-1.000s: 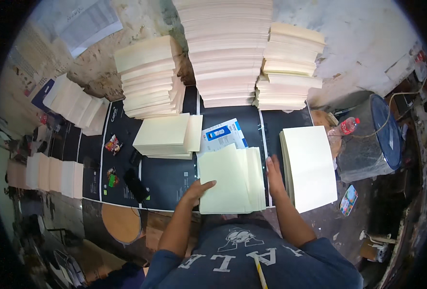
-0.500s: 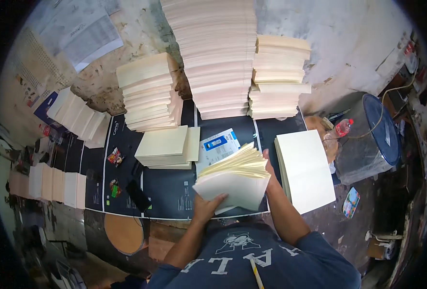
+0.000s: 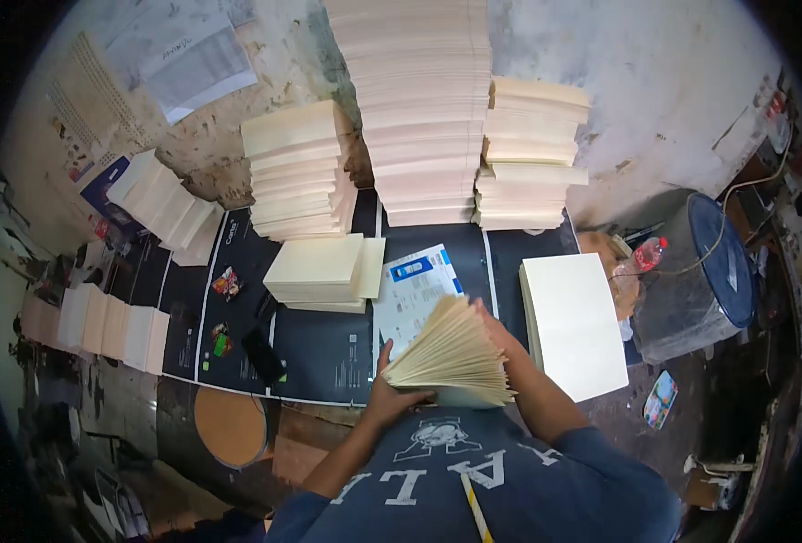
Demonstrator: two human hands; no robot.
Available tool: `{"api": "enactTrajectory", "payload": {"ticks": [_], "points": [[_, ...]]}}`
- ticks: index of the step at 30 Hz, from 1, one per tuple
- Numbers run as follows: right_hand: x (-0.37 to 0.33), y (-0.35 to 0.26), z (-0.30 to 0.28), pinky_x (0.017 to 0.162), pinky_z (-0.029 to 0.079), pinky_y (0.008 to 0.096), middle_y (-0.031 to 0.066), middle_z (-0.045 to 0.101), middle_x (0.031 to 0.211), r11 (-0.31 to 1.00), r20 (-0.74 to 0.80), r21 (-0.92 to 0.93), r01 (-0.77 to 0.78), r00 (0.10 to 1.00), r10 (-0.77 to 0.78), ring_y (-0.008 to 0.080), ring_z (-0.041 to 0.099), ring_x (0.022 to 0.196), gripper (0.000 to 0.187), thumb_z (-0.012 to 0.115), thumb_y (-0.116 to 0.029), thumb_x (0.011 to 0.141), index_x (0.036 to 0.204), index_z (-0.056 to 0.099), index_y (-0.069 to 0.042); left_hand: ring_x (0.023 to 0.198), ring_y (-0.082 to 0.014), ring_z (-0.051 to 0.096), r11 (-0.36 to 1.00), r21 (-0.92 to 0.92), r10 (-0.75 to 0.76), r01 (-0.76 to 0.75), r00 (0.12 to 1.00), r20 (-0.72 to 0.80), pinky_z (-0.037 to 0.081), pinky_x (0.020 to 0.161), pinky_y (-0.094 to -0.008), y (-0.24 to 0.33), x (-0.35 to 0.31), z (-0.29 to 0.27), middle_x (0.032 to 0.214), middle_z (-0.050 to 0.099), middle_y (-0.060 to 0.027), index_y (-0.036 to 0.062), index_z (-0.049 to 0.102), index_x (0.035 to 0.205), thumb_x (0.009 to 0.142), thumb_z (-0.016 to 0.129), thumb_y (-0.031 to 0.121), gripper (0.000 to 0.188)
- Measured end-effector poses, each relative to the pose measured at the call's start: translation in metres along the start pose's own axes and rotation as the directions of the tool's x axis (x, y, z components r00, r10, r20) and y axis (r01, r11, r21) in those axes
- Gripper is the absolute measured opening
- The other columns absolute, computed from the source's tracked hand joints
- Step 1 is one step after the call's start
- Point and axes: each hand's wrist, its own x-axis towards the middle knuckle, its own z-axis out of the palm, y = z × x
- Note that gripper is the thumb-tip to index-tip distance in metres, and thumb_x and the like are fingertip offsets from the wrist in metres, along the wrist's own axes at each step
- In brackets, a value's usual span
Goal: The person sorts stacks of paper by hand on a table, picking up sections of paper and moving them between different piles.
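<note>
A thick stack of cream paper sheets (image 3: 448, 358) is held close against my shirt front, its edges spread like a fan. My left hand (image 3: 388, 393) grips its left corner, thumb over the near side and fingers behind. At the far right side, my right hand (image 3: 497, 331) is closed on the sheets, its fingertips partly hidden by them. Beyond the held sheets lies a white and blue printed sheet (image 3: 412, 312). To the left is a low pile of cream paper (image 3: 310, 271), and to the right a flat pile of larger cream sheets (image 3: 575, 326).
Tall paper stacks (image 3: 424, 118) stand along the wall on the dark tabletop (image 3: 319, 353). A black phone (image 3: 262, 357) and small colourful packets (image 3: 226, 284) lie at left. At right are a red-capped bottle (image 3: 647, 254) and a blue-lidded bin (image 3: 720, 258). A round stool (image 3: 229, 425) stands below.
The held stack has come nearer my body and tipped, and its sheets now fan wider with their edges facing up. Both hands moved with it. The whole view has shifted slightly.
</note>
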Motion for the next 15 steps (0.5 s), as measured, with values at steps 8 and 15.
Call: {"api": "enactTrajectory", "payload": {"ticks": [8,15], "points": [[0.030,-0.012,0.017,0.101,0.043,0.0364,0.0148,0.059,0.130,1.000,0.013,-0.017,-0.009,1.000,0.009,0.0231,0.056,0.117,0.074,0.040,-0.066,0.096,0.136,0.054,-0.005,0.116,-0.0206,0.060,0.921,0.332,0.238,-0.202,0.969,-0.069,0.046,0.101,-0.0330,-0.034,0.010,-0.016,0.128,0.062,-0.0134,-0.0001,0.048,0.137,0.071,0.084,0.007,0.075],[0.045,-0.120,0.025,0.114,0.029,0.0384,0.0217,0.043,0.147,0.285,0.170,-0.921,0.265,0.932,-0.320,0.0338,0.040,0.136,0.065,0.042,-0.050,0.101,0.141,0.045,0.001,0.112,-0.0240,0.061,0.930,0.367,0.091,-0.025,0.982,-0.164,0.049,0.095,-0.0344,-0.056,0.068,-0.032,0.123,0.063,-0.0158,-0.0004,0.050,0.131,0.068,0.087,0.014,0.074]]}}
